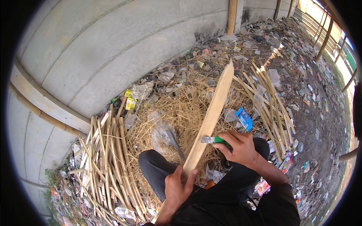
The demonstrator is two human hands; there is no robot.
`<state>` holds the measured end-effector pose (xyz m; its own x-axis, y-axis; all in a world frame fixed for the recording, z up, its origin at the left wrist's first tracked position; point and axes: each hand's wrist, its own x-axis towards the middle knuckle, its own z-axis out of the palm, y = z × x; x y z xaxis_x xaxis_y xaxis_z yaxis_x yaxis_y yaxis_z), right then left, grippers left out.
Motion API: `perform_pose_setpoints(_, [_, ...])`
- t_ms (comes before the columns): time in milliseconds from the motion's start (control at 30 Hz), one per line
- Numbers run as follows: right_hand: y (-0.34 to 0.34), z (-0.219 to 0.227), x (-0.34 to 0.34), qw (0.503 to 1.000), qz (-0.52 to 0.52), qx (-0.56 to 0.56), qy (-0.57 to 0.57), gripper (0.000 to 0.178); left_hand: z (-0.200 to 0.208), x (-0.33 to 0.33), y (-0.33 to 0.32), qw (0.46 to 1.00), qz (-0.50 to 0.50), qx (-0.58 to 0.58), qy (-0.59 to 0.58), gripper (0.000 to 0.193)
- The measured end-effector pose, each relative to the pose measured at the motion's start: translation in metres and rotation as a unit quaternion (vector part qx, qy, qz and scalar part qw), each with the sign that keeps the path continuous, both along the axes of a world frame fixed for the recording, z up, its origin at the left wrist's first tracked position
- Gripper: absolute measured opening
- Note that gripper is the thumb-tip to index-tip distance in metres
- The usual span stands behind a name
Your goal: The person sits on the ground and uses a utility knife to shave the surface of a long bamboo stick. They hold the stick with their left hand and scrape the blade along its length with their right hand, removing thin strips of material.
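The wooden slat (213,113) extends from the lap (217,197), long axis toward upper right. The left hand (178,189) clasps its lower part; the right hand (240,147), just right of it, pinches a green-handled knife (215,139), blade crosswise over the wood.

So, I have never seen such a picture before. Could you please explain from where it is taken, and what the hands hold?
There is no machine here: these are a person's bare hands, seen from above by a camera worn on the head. Its wide fisheye lens bends straight edges. The left hand grips the lower part of a long, pale strip. The right hand holds a green-handled blade against it. Thin straw-coloured fibres cover the ground in front, with thin sticks piled at left and more at right. Beyond stands a grey wall.
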<state>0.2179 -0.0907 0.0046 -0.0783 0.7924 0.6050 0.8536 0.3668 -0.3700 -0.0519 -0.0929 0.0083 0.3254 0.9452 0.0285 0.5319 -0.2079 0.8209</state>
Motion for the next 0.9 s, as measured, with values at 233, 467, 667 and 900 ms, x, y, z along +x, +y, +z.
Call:
perform_pose_setpoints(233, [0.016, 0.011, 0.048, 0.991, -0.105, -0.053, 0.065, 0.028, -0.006, -0.017, -0.018, 0.999, -0.011, -0.027, 0.013, 0.039])
perform_pose_setpoints(467, [0.035, 0.009, 0.063, 0.994, -0.088, 0.037, 0.06, 0.023, -0.006, -0.027, -0.021, 0.997, -0.012, -0.07, 0.028, 0.041])
perform_pose_setpoints(667, [0.044, 0.038, 0.12, 0.963, -0.24, -0.013, 0.12, 0.025, -0.004, -0.048, -0.037, 0.995, -0.035, -0.09, 0.029, 0.043])
perform_pose_setpoints(900, [0.029, 0.023, 0.075, 0.978, -0.071, -0.084, 0.176, 0.028, -0.022, -0.04, -0.015, 0.995, -0.004, -0.097, 0.029, 0.04])
